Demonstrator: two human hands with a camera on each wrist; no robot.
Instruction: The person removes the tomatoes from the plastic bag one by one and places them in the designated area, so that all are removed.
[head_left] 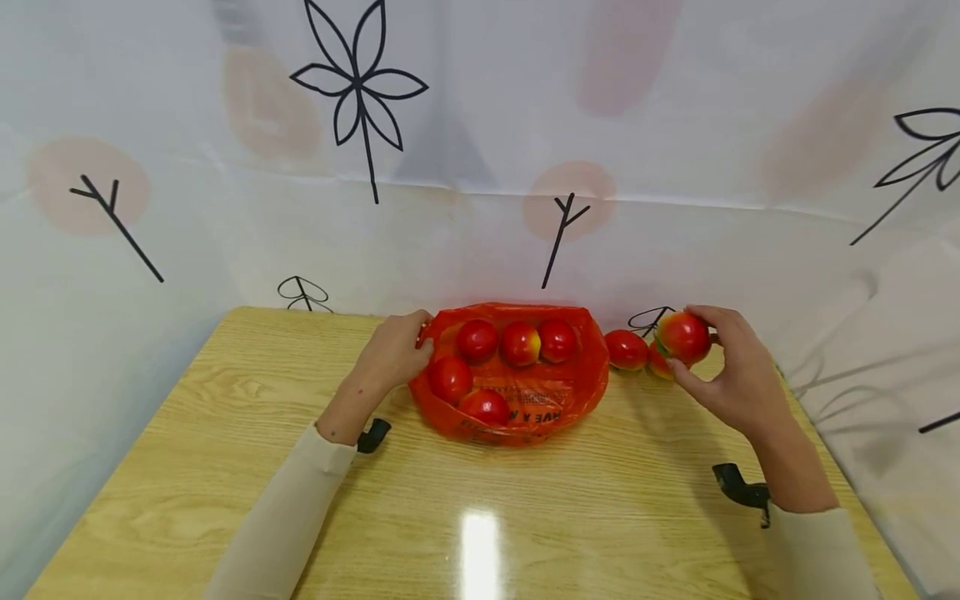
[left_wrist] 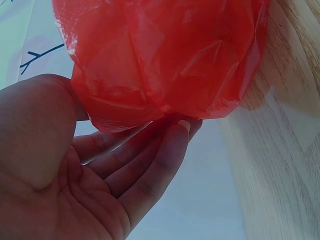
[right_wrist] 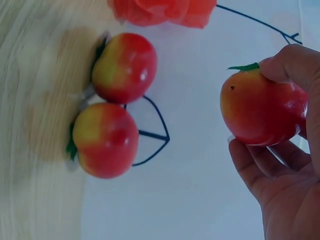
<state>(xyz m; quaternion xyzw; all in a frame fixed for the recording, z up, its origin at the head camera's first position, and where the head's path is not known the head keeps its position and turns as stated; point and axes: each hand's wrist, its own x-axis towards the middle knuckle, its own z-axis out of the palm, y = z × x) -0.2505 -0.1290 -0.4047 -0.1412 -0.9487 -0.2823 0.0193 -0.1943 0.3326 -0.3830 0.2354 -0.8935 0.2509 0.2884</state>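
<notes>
A red plastic bag (head_left: 517, 433) lies spread wide at the far side of the table, with several red apples (head_left: 451, 380) inside. My left hand (head_left: 393, 354) grips the bag's left edge; from the left wrist view, the crinkled bag (left_wrist: 165, 60) passes between thumb and fingers. To the right of the bag, my right hand (head_left: 731, 367) holds a red-and-yellow apple (head_left: 682, 336) raised off the table. The same apple (right_wrist: 262, 107), with a green leaf, sits between thumb and fingertips in the right wrist view. Two more apples, one nearer the bag (right_wrist: 125, 67) and one farther (right_wrist: 106, 140), rest side by side on the table.
The light wooden table (head_left: 570, 508) ends against a pale cloth (head_left: 480, 242) printed with leaves and twigs. Dark straps (head_left: 738, 486) show at both wrists. Printed lettering marks the bag's near side.
</notes>
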